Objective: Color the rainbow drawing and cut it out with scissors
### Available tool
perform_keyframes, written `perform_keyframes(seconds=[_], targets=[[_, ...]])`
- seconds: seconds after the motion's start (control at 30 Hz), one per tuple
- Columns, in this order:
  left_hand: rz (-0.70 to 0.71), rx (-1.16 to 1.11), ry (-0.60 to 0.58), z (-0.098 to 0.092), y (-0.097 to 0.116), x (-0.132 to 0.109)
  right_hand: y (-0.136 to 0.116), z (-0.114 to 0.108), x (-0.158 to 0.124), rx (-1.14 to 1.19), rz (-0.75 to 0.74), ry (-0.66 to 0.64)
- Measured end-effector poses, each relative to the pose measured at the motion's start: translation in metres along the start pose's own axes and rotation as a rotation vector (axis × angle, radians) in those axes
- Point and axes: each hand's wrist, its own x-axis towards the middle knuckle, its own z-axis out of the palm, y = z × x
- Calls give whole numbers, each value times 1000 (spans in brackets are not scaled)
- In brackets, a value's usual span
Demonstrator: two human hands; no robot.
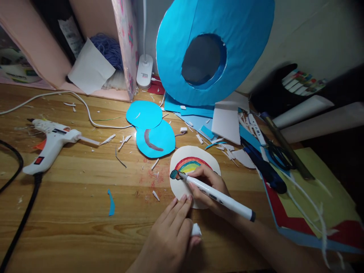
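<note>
Rainbow disc [178, 187], of pale paper, lies flat on the desk [85, 201] in front of the person, within easy reach of both hands. Beyond it, a big blue ring [176, 57] stands upright at the back, leaving the front free for drawing. Left hand [172, 235]: fingertips rest on the disc's near edge, seemingly to stop it sliding, its grip lightly curled around a small white piece. Right hand [217, 182]: grip closed in a writing pinch on a white marker [236, 206], slanted so its tip meets a dark-outlined cloud [174, 174]. That white piece [195, 229] may be the cap, tucked away for safekeeping.
</note>
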Motion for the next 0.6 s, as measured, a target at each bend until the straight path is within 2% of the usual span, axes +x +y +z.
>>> perform_keyframes(seconds=[0.37, 0.6], targets=[[-7, -19, 4, 1, 0, -2, -8, 0, 4, -105, -121, -43], [-14, -34, -16, 0, 0, -2, -8, -1, 5, -112, -94, -43]])
